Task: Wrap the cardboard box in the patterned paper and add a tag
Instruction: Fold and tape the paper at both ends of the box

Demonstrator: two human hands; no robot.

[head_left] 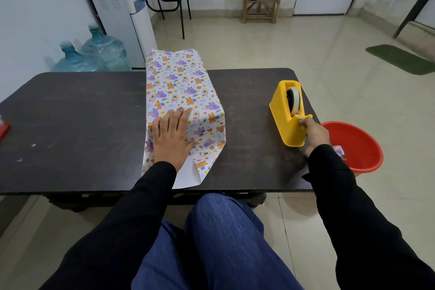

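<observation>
The box lies in the middle of the dark table (70, 125), covered all over by the patterned paper (181, 87); no cardboard shows. Loose paper sticks out past the far end and lies unfolded at the near end, white side up. My left hand (171, 139) presses flat on the near top of the wrapped box, fingers straight. My right hand (314, 132) is at the cutter end of the yellow tape dispenser (286, 113) on the table's right side and pinches the end of the tape. No tag is in view.
A red basin (362, 148) with a paper scrap stands on the floor off the table's right edge. A red object (3, 129) pokes in at the far left edge. Water jugs (94, 54) and a dispenser stand behind the table. My knees are under the near edge.
</observation>
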